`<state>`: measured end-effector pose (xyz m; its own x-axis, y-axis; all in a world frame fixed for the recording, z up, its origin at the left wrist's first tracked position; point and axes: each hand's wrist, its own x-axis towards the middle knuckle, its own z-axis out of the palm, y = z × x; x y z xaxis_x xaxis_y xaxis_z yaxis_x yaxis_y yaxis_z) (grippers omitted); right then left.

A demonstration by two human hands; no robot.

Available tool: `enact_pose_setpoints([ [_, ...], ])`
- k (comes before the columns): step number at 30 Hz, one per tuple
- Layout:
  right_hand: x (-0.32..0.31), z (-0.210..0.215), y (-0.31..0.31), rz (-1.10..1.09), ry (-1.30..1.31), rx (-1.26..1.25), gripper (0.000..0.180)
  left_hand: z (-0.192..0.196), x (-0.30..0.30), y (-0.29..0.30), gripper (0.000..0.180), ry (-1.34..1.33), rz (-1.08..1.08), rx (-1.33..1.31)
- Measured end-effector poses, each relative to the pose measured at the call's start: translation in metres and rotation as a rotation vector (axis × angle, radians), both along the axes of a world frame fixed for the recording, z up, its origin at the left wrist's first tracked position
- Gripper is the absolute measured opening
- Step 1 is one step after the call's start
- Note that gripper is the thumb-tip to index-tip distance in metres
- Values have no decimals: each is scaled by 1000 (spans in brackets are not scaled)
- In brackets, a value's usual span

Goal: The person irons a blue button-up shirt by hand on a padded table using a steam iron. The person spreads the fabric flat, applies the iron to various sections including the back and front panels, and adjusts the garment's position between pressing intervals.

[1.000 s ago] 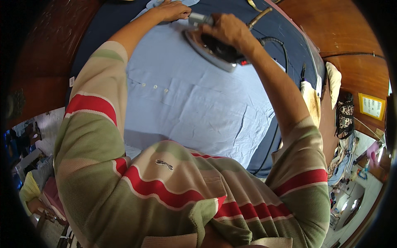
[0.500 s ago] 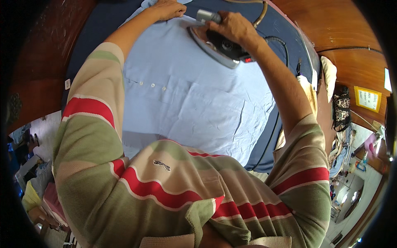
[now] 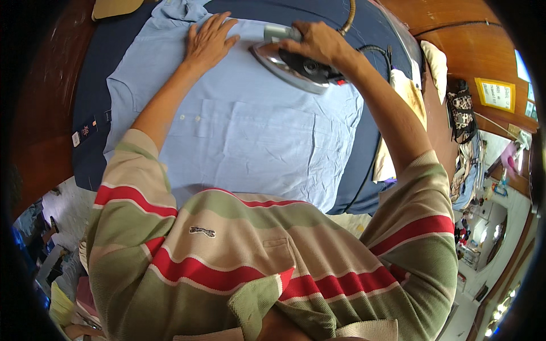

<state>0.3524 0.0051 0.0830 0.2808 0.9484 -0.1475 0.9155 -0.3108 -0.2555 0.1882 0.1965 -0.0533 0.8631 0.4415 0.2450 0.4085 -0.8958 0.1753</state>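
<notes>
- Shirt: the pale-blue cloth shirt lies spread, buttons up, across your bench covered in navy-blue cloth.
- Right grip: your right grip is wrapped around the top of the silver-and-black iron, which appears to sit flat on the shirt's upper right.
- Left grip: your left grip rests palm down on the shirt, fingers spread, holding nothing.
- Hazard: your left thumb lies near the iron's tip; a leftward slide could burn it.
- Hazard: loose wrinkles toward the lower right could be pressed into hard creases if you leave them unsmoothed; lingering could scorch the fabric.
- Hazard: the black cord curves beside your right forearm and could snag.
- Markings: a small dark tag with a white end lies at the bench's left; a yellow-bordered white notice bears lettering, not transcribed; your striped top carries a dark chest emblem.
</notes>
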Motion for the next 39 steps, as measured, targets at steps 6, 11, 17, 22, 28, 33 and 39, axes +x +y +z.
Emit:
enact_pose_setpoints([
  [6,-30,10,-112,245,60,-72,47,-2,-8,-15,56,167,50,25],
  [11,41,10,-132,-372,79,-60,50,-2,-9,-12,57,189,47,22],
  [17,128,-3,-137,-664,-84,105,58,1,-8,-13,56,194,31,14],
  [22,113,1,-113,-366,9,55,60,-1,-13,-13,57,186,63,30],
  [28,104,-1,-76,-245,1,66,52,-2,-12,18,53,197,53,112],
  [33,78,7,-26,-220,-66,-3,47,-5,-13,23,53,253,70,144],
  [39,37,6,-90,-133,-20,-51,52,-14,-15,29,54,239,72,128],
])
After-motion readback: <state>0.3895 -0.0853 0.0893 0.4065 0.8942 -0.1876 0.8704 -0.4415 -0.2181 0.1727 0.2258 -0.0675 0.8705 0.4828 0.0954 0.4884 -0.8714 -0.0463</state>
